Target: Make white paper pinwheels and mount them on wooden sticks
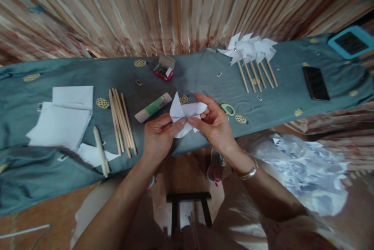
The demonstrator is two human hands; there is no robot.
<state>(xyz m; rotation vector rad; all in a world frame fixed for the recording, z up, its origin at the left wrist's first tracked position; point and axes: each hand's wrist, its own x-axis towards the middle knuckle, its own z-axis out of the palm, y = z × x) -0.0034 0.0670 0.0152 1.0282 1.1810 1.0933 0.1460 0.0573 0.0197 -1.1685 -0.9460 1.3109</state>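
Observation:
Between my two hands is a white paper pinwheel [176, 110], its points folded in toward the middle. My left hand [159, 135] grips its left side, the thumb pressed near the centre. From the other side my right hand [216, 125] pinches it, thumb also at the centre and fingers behind the right blade. Just beyond my left hand lies a glue stick [154, 107] with a green label. Green-handled scissors [228, 109] lie partly hidden behind my right hand. Farther back stands an opened small red box [164, 68] of dark metal pieces.
Wooden sticks [121, 121] and stacked white paper [64, 121] lie at left, with a pale pen-like tool [101, 150] nearby. Finished pinwheels on sticks [253, 53], a phone [316, 83] and a blue-framed tablet [352, 42] lie at right. A plastic bag of paper [304, 172] sits below the table edge.

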